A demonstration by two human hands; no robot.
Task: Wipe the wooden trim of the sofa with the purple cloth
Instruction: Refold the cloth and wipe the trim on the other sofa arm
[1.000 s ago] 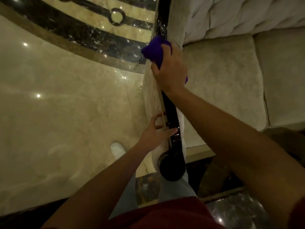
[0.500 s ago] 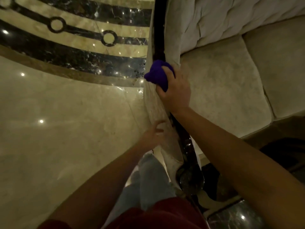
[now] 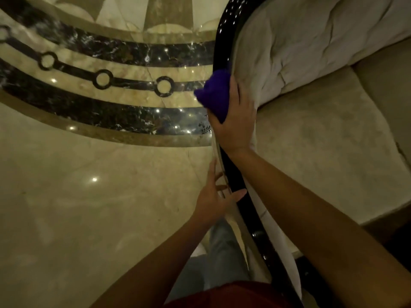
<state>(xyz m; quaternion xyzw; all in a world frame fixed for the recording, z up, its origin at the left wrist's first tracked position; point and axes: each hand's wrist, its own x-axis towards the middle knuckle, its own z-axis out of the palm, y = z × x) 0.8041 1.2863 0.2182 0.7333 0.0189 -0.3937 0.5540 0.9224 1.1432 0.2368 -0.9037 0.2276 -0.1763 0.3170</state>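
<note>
- Floor: polished marble, fills left half of view; dark inlaid band w/ ring motifs curves across far left. Ceiling-light glints all over it.
- Sofa: pale upholstery, right half. Tufted backrest far right, seat cushion below it, nearer to the person.
- Wooden trim: glossy black strip, runs along sofa's left edge from near-centre up to far top, curving. Glints on far stretch above the cloth and a few on near stretch.
- Right hand: clenched round the purple cloth, pressing it onto the trim approx. mid-run. Cloth bunched, sticks out left and far side of the hand.
- Left hand: fingers spread, nothing held; fingertips touching trim and the pale edging beside it, near side of the cloth. Looks like bracing.
- Legs, pale trousers, red top at bottom edge; person stands just left of the trim.
- Progress, est.: wipe under way, cloth on wood. Can't tell which stretch is clean: both sides shine alike, no visible dust line. If stroke goes near-to-far, the far curved section is left; trim elsewhere on sofa out of view, so overall share unknown.
</note>
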